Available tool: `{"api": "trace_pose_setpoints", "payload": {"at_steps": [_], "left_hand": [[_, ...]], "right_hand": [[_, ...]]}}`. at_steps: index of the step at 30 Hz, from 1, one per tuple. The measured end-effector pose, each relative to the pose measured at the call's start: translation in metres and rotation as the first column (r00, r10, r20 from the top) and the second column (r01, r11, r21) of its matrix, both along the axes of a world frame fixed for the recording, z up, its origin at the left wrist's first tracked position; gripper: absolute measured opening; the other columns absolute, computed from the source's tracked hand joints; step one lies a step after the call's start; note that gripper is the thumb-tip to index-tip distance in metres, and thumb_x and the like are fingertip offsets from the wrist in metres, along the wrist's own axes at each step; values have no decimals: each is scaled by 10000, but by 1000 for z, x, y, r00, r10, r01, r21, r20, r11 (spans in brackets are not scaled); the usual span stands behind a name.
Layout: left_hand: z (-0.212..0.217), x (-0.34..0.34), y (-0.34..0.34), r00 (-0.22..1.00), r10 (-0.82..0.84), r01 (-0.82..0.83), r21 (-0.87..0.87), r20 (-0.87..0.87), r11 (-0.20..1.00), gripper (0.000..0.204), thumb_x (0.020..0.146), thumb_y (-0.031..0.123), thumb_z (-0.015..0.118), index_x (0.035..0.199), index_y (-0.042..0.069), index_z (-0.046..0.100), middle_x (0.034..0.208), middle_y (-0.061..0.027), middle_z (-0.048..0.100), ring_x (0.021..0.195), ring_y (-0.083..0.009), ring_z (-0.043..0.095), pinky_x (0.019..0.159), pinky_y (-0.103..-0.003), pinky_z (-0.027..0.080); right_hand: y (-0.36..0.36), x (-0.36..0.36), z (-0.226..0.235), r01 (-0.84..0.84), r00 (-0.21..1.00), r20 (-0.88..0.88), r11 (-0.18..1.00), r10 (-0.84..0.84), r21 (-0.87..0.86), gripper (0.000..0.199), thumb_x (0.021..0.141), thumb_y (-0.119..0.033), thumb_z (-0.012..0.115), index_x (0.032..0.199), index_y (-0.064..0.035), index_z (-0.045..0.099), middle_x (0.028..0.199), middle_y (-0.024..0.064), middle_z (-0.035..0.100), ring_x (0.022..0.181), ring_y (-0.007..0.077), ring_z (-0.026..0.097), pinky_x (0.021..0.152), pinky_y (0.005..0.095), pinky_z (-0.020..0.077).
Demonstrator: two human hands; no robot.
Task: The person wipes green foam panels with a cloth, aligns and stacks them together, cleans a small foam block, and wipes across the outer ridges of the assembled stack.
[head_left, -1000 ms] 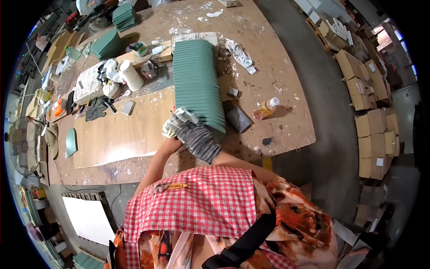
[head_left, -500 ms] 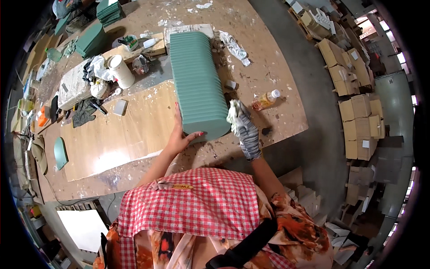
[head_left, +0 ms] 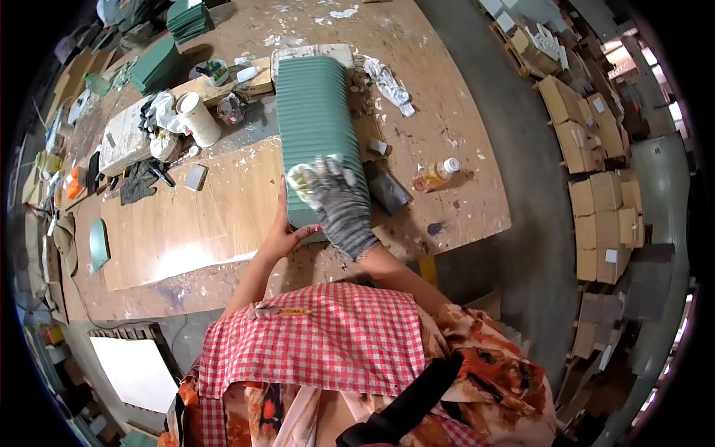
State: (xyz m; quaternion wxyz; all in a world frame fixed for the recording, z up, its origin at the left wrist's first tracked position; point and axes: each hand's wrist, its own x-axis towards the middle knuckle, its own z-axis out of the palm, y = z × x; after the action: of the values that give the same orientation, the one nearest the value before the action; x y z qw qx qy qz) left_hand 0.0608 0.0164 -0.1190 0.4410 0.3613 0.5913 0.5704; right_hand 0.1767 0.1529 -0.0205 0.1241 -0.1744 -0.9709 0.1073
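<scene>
A long green ribbed panel [head_left: 316, 112] lies on the wooden workbench [head_left: 186, 223], running away from me. My left hand [head_left: 284, 235], bare, presses against the panel's near left corner with the fingers spread. My right hand [head_left: 337, 203] wears a grey knitted glove and lies flat on top of the panel's near end. A pale cloth or pad [head_left: 304, 177] sits under its fingertips. A red-checked cloth over my front hides the bench edge below.
Left of the panel stand a white roll [head_left: 199, 119], a stone-like block [head_left: 125, 143], rags and small tools. A small bottle [head_left: 436, 174] and a dark block [head_left: 389, 192] lie to the right. Green panel stacks [head_left: 155, 65] are at the far left, cardboard boxes [head_left: 596, 194] on the floor at the right.
My gloved right hand has moved from the panel's right side back onto its near top. The left hand stays at the near left corner.
</scene>
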Motion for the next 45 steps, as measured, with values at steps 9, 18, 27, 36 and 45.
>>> {"api": "trace_pose_setpoints", "payload": {"at_steps": [9, 18, 27, 36, 45], "left_hand": [[39, 1, 2, 947, 103, -94, 47, -305, 995, 1153, 708, 121, 820, 1511, 48, -4, 1581, -171, 37, 1449, -302, 121, 1151, -385, 214], [61, 8, 26, 932, 230, -218, 73, -281, 973, 1248, 643, 205, 870, 1499, 3, -16, 1565, -230, 49, 1449, -314, 123, 1149, -381, 215], [18, 4, 27, 976, 207, -200, 89, -66, 976, 1033, 702, 70, 800, 1490, 17, 135, 1448, -135, 377, 1297, -220, 404, 1076, -347, 333], [45, 7, 24, 946, 234, -213, 117, -224, 970, 1026, 697, 105, 821, 1483, 9, 170, 1482, -156, 327, 1346, -239, 340, 1087, -354, 313], [60, 14, 38, 958, 175, -149, 127, -228, 981, 1174, 691, 172, 844, 1517, 58, 18, 1571, -187, 108, 1439, -281, 165, 1144, -380, 219]], "right_hand": [[33, 47, -63, 59, 872, -321, 729, -371, -682, 422, 1001, -212, 464, 1389, -52, 433, 1448, 206, 371, 1300, 334, 417, 1083, 349, 354], [82, 9, -9, -28, 953, -254, 787, -164, -616, 505, 976, -304, 492, 1385, -18, 414, 1414, 188, 425, 1319, 281, 389, 1086, 384, 311], [19, -66, -15, -75, 994, -75, 994, 81, 82, 515, 935, -346, 422, 1395, -115, 433, 1498, 187, 315, 1408, 350, 232, 1142, 469, 150], [37, -49, -10, -106, 994, -20, 994, 106, 17, 562, 933, -276, 419, 1460, -103, 328, 1538, 187, 235, 1435, 323, 195, 1155, 441, 145], [175, 23, -127, -140, 849, -405, 594, -340, -792, 467, 1008, -192, 417, 1430, -7, 343, 1380, 128, 465, 1225, 182, 441, 1082, 287, 319]]}}
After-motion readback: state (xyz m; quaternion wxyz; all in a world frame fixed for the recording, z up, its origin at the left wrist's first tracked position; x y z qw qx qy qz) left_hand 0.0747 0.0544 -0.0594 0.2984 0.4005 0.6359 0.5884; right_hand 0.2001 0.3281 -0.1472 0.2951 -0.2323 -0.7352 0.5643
